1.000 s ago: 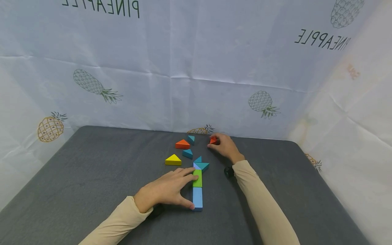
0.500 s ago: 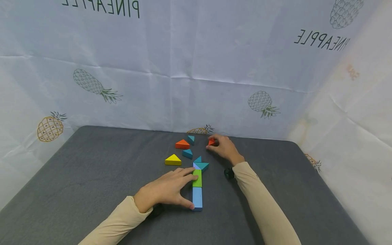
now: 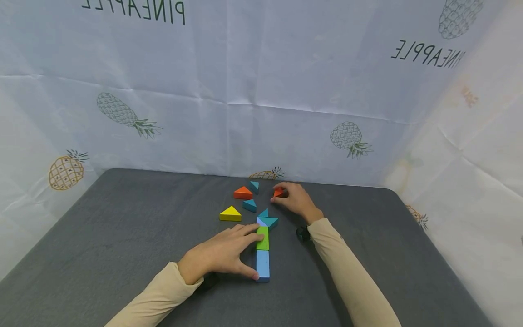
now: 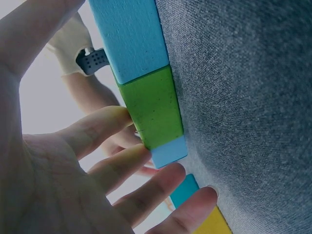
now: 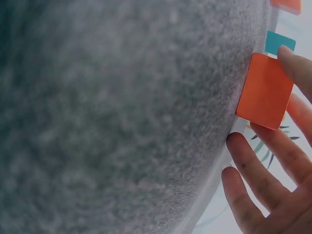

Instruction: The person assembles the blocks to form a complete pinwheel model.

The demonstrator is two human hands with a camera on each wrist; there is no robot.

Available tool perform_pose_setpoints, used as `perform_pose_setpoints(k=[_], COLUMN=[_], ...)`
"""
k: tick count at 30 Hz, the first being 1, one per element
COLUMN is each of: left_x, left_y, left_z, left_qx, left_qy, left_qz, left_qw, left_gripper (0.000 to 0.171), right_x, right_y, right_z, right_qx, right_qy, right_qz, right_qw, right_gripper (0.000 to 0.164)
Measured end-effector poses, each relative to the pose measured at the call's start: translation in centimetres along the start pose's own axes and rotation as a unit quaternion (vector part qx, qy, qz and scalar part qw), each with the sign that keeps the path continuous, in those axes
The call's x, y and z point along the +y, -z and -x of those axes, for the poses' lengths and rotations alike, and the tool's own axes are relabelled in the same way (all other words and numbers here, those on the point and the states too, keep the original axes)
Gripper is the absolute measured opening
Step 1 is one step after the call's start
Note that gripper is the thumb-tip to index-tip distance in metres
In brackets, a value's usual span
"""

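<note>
My right hand [image 3: 297, 198] pinches an orange triangular block [image 3: 278, 192] between thumb and fingers, low at the table's far side; in the right wrist view that orange block's flat face [image 5: 265, 92] is plain to see. My left hand [image 3: 222, 250] lies beside a row of blocks, fingers extended. Its fingertips touch the green block [image 3: 263, 241], and its thumb reaches the near end of the light blue block [image 3: 263, 265]. Beyond the green block come a lilac triangle [image 3: 260, 222], a teal triangle [image 3: 269, 221] and a smaller blue triangle [image 3: 263, 213], partly hidden among themselves.
Left of the row lie a yellow triangle [image 3: 230, 214], a blue triangle [image 3: 249, 205], another orange triangle [image 3: 243, 193] and a teal triangle [image 3: 254, 186]. A pineapple-printed curtain [image 3: 286, 91] hangs behind the dark grey table [image 3: 102, 254].
My right hand has slid slightly left and nearer with the orange triangular block. The left hand and the row of blocks have stayed put.
</note>
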State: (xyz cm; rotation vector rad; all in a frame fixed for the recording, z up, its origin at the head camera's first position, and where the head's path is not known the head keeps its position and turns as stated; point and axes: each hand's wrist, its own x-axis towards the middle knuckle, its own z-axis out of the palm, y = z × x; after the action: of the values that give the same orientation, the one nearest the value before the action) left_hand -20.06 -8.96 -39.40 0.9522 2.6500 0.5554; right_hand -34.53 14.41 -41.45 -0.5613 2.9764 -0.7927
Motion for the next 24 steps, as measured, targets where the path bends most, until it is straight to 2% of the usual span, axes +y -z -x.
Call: perform_pose_setpoints(k=[24], left_x=[-0.1], left_y=[-0.1], left_z=[0.0], left_qx=[-0.003], left_qy=[0.002], left_qz=[-0.001], left_qw=[1.0], left_gripper=[0.086], right_x=[-1.2], right_y=[-0.3], right_z=[0.5], right_qx=[-0.029], right_qy=[0.025], right_qz=[-0.03], right_qw=[0.999], right_gripper=[0.04])
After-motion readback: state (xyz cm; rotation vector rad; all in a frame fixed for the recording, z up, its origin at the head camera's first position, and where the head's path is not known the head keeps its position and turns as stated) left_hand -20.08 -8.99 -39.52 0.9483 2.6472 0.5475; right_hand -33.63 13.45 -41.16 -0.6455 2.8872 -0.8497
